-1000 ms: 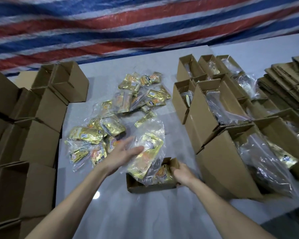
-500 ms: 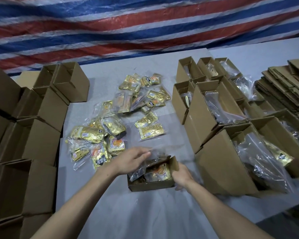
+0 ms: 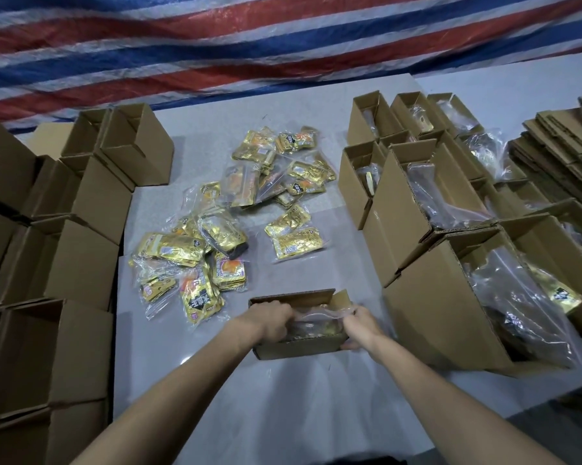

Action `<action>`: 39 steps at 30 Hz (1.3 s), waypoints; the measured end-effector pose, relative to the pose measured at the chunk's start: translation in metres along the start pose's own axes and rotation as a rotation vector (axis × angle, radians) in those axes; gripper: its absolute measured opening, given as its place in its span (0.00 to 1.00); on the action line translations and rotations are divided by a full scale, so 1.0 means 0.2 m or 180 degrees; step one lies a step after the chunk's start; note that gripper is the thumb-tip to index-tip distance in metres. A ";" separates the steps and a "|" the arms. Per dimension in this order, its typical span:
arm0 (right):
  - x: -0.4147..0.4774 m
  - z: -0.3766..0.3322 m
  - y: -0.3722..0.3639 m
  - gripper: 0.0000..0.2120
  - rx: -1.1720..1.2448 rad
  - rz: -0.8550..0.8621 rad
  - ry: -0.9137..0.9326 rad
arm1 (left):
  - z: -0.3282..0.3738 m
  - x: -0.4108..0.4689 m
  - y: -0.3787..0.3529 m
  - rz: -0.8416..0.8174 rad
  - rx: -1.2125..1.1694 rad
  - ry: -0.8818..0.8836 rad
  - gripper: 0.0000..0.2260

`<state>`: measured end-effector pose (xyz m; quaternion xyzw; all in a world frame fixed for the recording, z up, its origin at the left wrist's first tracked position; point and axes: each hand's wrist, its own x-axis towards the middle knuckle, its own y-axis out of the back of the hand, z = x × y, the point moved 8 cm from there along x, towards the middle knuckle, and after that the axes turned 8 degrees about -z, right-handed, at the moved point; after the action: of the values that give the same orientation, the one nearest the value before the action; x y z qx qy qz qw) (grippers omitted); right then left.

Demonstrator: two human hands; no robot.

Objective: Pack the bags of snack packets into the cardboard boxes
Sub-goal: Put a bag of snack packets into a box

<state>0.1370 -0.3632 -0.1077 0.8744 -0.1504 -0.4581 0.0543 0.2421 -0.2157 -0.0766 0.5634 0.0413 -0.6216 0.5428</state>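
A small open brown cardboard box (image 3: 299, 345) lies on the pale grey table (image 3: 316, 414), and everything else sits around it. Inside the box is a clear plastic bag of gold snack packets (image 3: 316, 325), its crinkled top edge stretched between the two hands. The left hand (image 3: 271, 318) curls its fingers over the bag's left end at the box's left side; the right hand (image 3: 361, 325) grips the bag's right end, fingers clenched on the plastic, with its lower fingers against the box's right wall. Beyond the box, toward the striped red, white and blue tarpaulin (image 3: 282, 45), loose clear bags of gold packets (image 3: 215, 250) are scattered on the table — none touching the box. Left of the box stand stacked empty brown cartons (image 3: 64, 263); right of it stand open cartons already holding bagged packets (image 3: 484, 297), and farther right a pile of flattened cardboard (image 3: 557, 156).
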 end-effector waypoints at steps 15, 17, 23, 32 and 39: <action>0.02 0.04 -0.01 0.05 -0.0242 0.0307 -0.0149 | 0.10 0.03 -0.12 0.0209 0.0724 0.1011 0.20; 0.02 0.05 0.00 0.04 -0.0314 0.0413 -0.0180 | 0.17 0.00 -0.17 0.0421 0.0512 0.0708 0.21; 0.01 0.06 0.00 0.07 -0.0261 0.0242 -0.0340 | 0.10 -0.03 -0.23 0.0294 -0.0212 0.0571 0.22; -0.06 -0.03 0.03 0.12 0.1718 0.0447 -0.0411 | 0.05 -0.20 0.30 0.2623 -0.0488 0.0926 0.22; -0.10 -0.29 0.06 0.12 0.2347 0.0709 0.0104 | 0.12 -0.01 0.33 0.1378 -0.4276 0.0663 0.30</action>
<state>0.1716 -0.3715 -0.0563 0.8207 -0.3982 -0.3506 -0.2120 0.2744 -0.2573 -0.0303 0.1591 0.3542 -0.2829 0.8770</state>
